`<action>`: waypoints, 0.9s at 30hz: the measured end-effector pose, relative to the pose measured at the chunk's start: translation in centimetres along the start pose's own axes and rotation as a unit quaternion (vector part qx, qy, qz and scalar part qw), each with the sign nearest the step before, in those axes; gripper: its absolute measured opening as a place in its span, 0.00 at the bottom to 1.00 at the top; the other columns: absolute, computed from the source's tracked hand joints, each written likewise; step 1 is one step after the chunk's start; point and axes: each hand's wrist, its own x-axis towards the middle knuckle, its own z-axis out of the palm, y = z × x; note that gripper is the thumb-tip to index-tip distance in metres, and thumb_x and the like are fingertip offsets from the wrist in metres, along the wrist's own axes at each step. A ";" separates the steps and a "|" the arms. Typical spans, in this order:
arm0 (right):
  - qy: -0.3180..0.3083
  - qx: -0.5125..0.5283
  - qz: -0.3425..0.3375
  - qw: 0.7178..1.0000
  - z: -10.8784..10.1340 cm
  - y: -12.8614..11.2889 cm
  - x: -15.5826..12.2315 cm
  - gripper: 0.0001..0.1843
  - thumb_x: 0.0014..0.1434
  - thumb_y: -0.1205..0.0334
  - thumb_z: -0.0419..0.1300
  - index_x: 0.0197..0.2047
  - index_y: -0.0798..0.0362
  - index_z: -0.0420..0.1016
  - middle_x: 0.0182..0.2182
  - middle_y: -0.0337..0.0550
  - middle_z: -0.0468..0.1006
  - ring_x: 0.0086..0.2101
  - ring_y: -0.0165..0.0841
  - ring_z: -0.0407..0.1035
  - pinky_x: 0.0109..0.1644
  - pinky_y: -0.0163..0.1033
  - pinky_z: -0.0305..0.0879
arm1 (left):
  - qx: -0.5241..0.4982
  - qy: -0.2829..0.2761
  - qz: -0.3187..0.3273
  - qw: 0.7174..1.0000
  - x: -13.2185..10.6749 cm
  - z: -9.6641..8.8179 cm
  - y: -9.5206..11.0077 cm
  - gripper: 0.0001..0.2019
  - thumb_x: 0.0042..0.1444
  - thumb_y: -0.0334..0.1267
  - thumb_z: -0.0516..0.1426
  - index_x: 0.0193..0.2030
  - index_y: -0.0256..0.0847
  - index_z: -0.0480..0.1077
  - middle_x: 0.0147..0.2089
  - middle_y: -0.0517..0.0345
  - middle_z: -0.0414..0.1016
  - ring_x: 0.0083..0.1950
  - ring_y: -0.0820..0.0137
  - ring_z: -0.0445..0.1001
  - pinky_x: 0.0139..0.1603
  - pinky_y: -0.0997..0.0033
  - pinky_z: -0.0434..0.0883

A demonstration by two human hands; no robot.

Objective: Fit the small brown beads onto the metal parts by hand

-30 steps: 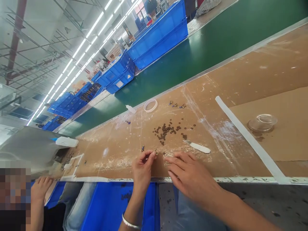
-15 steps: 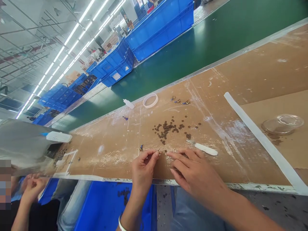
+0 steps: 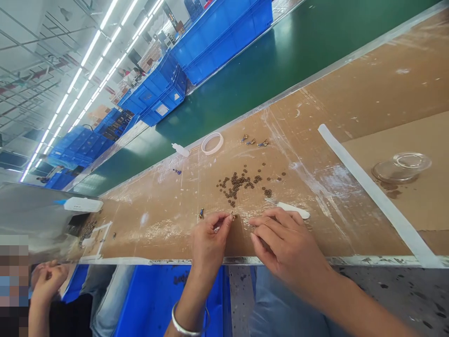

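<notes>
My left hand (image 3: 210,238) is closed in a pinch just above the cardboard-covered bench. A small brass-coloured part (image 3: 232,215) shows at its thumb and index fingertips; its exact kind is too small to make out. To the right, my right hand (image 3: 284,236) hovers low with fingers loosely stretched and nothing visible in them. Beyond the hands lies a scattered heap of small brown rings (image 3: 238,181). A white-handled craft knife (image 3: 293,209) rests behind my right hand. One tiny blue-and-gold figure (image 3: 201,213) is left of my left hand.
Several blue-and-gold pieces (image 3: 264,143), a tape roll (image 3: 212,143) and a small white bottle (image 3: 181,150) lie farther back. A clear plastic lid (image 3: 401,167) is at right. Past the bench runs a green conveyor (image 3: 298,51) with blue crates (image 3: 224,37). A co-worker's hands (image 3: 49,278) are at left.
My right fingertips have drawn slightly away from my left hand. The small brown ring seen beside my right index finger now appears close to my left fingertips. The camera view has shifted a little.
</notes>
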 end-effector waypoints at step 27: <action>-0.053 -0.041 0.015 0.998 -0.4 0.0 0.4 0.10 0.63 0.69 0.53 0.31 0.55 0.73 0.28 0.45 0.74 0.37 0.38 0.65 0.43 0.45 0.58 | 0.162 -0.004 0.042 0.986 0.9 0.1 1.5 0.08 0.54 0.42 0.59 0.31 0.44 0.79 0.30 0.57 0.82 0.31 0.64 0.79 0.34 0.68 0.71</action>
